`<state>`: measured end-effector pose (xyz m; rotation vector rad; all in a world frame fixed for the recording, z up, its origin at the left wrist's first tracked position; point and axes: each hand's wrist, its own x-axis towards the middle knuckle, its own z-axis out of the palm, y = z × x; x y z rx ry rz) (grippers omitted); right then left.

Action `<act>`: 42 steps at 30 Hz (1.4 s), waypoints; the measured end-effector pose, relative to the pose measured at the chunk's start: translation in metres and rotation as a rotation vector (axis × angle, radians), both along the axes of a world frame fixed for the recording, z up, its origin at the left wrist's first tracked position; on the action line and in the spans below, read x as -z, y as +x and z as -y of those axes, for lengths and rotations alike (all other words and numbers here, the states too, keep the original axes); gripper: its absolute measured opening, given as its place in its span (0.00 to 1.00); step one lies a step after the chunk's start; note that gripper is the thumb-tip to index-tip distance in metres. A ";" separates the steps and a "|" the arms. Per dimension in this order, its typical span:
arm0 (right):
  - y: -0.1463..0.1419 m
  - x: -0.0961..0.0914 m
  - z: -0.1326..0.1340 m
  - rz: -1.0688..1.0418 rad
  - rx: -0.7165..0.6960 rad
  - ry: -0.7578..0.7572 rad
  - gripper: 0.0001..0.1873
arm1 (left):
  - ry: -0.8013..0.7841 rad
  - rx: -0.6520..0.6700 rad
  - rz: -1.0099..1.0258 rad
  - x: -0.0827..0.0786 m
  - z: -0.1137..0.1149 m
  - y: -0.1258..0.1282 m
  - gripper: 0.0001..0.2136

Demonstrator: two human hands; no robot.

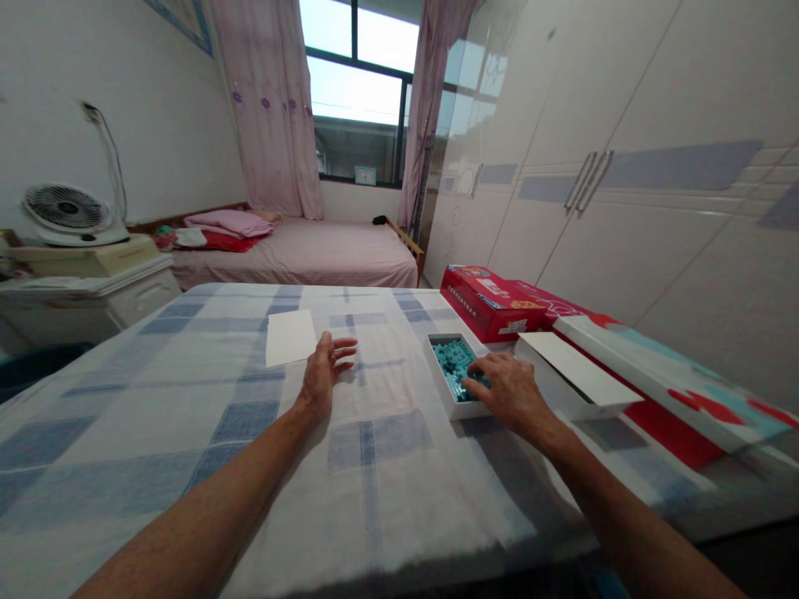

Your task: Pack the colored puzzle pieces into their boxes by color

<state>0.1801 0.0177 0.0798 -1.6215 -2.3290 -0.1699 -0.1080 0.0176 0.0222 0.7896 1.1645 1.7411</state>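
Observation:
A white open box [459, 409] stands on the checked cloth, filled with small teal pieces [453, 359] that look like toy building bricks. My right hand [507, 387] reaches over its right side, fingertips at the pieces. Thumb and forefinger are apart there, and I make out nothing held between them. To the left, my left hand [328, 370] rests on its edge above the cloth, fingers spread and holding nothing. Just beyond it lies a blank white sheet or card [290, 337], close to the wrist and thumb side.
Right of my right hand sits another white box [578, 374]. Behind it are a red printed box [490, 304] and a long red-and-white package [674, 383]. A pink-covered bed [337, 249], a fan [68, 212] and a white wardrobe [562, 241] surround the cloth-covered surface [374, 499].

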 end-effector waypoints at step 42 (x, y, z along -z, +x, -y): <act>0.043 0.063 -0.086 -0.477 0.151 -0.015 0.18 | -0.575 -0.209 -1.736 0.006 -0.013 -0.099 0.37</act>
